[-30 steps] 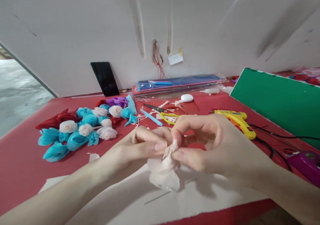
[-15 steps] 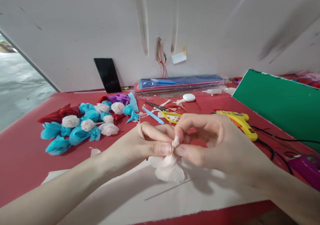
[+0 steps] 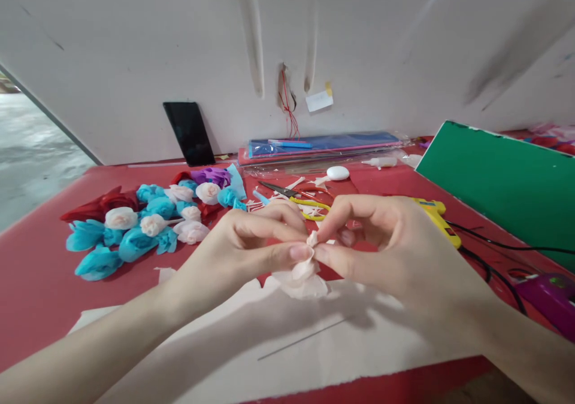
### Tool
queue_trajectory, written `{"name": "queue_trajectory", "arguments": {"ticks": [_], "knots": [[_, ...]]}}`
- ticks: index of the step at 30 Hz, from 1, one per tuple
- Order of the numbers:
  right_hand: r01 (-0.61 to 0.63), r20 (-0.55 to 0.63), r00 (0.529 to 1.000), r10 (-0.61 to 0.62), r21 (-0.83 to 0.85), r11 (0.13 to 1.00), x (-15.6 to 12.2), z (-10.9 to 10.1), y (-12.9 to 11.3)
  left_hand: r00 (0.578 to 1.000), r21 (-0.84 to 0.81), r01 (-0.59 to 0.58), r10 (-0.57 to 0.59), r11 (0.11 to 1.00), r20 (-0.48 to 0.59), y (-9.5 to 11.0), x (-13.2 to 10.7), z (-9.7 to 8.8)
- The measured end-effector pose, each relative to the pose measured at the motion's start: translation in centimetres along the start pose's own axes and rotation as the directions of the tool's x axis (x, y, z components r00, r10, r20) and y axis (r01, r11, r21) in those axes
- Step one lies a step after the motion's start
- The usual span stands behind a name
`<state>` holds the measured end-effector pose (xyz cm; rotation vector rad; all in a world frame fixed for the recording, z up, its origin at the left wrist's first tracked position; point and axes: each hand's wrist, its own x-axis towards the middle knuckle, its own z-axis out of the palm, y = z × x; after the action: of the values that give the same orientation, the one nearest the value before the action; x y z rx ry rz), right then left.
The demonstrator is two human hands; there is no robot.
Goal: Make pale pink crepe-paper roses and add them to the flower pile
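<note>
Between my two hands is a pale pink paper flower, its petals hanging down and its twisted base pointing up. My left hand pinches the base between thumb and forefinger. From the other side, my right hand grips the same twisted base with thumb and fingertips. Below the flower, a thin wire lies on a pale sheet of paper. Just beyond my hands are scissors with yellow and red handles among paper scraps.
Blue, pale pink, red and purple paper flowers lie at the left. A yellow glue gun with black cables and a green board are at the right. A black phone leans on the wall; packaged paper lies behind.
Both hands have lifted slightly with the flower, whose petals now tilt more toward the left and hang higher above the paper. The fingers have shifted closer round its base.
</note>
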<state>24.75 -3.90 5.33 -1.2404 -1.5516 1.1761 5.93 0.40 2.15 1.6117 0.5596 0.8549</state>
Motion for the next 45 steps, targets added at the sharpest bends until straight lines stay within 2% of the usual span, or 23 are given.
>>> {"name": "queue_trajectory", "arguments": {"ticks": [7, 10, 15, 20, 22, 27, 31, 35, 38, 41, 43, 45], "knots": [[-0.016, -0.042, 0.999, 0.016, 0.015, 1.000, 0.1, 0.3, -0.2, 0.990, 0.104, -0.110, 0.119, 0.988, -0.082, 0.5, 0.1, 0.4], [0.002, -0.025, 1.000, -0.002, 0.012, 1.000, 0.0, 0.3, -0.4, 0.981, 0.137, -0.145, 0.160, 0.980, -0.110, 0.8, 0.0, 0.6], [0.065, 0.003, 0.998, -0.065, -0.007, 0.998, 0.1, -0.1, -0.5, 0.974, 0.201, -0.158, 0.186, 0.967, -0.127, 1.1, -0.2, 1.0], [0.074, 0.054, 0.996, -0.075, 0.005, 0.997, 0.2, -0.1, -0.4, 0.979, 0.269, -0.138, 0.172, 0.953, -0.107, 1.4, -0.2, 1.1], [0.072, 0.049, 0.996, -0.072, 0.002, 0.997, 0.2, -0.1, -0.4, 0.985, 0.230, -0.109, 0.136, 0.967, -0.108, 1.4, -0.1, 1.0], [0.056, 0.043, 0.997, -0.057, 0.023, 0.998, 0.3, -0.1, -0.6, 0.999, -0.039, 0.036, -0.038, 0.999, -0.037, 0.9, 0.1, 0.7], [0.077, 0.085, 0.993, -0.084, 0.080, 0.994, 0.5, -0.3, -0.5, 0.997, -0.111, 0.075, -0.073, 0.991, 0.024, 0.5, 0.1, 0.4], [0.109, 0.102, 0.988, -0.118, 0.090, 0.990, 0.3, -0.3, -0.3, 0.996, -0.209, 0.072, -0.058, 0.975, 0.073, 0.0, 0.1, 0.3], [0.151, 0.084, 0.985, -0.151, 0.004, 0.988, 0.0, -0.3, -0.6, 0.995, -0.264, 0.062, -0.038, 0.963, 0.094, -0.6, 0.1, 0.3], [0.256, -0.036, 0.962, -0.271, -0.237, 0.937, -0.2, -0.7, -0.8, 0.993, -0.316, 0.032, 0.005, 0.948, 0.114, -1.3, 0.1, 0.3], [0.286, -0.130, 0.911, -0.393, -0.489, 0.824, -0.1, -1.5, -0.4, 0.992, -0.343, 0.005, 0.039, 0.939, 0.120, -1.7, 0.1, 0.3], [0.203, -0.169, 0.858, -0.486, -0.757, 0.621, -0.2, -3.0, 0.9, 0.992, -0.353, -0.014, 0.058, 0.935, 0.116, -2.1, 0.0, 0.2]]}}
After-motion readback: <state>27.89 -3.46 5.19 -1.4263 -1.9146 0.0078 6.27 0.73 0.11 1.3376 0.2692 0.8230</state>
